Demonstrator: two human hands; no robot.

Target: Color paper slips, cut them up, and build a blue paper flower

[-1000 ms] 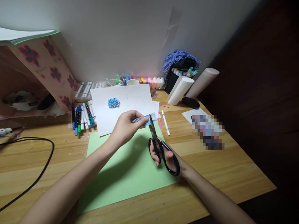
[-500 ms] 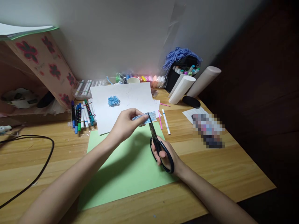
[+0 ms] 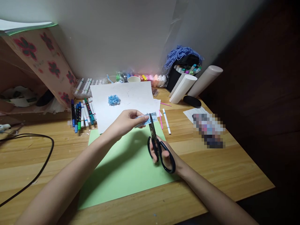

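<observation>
Blue-streaked white paper strip [image 3: 154,116] is raised above the green sheet [image 3: 126,178]; on my feed I see the left hand [image 3: 126,123] pinching it, thumb against fingers, the right hand [image 3: 166,154] curled through black-handled scissors [image 3: 153,134], blades at the strip.

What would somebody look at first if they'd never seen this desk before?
Probably the big black-handled scissors in the right hand, at a blue-streaked strip pinched in the left hand near the middle. Next might be the fluffy-looking blue pile on the white sheet behind the hands. Then the bright green sheet below them.
</observation>
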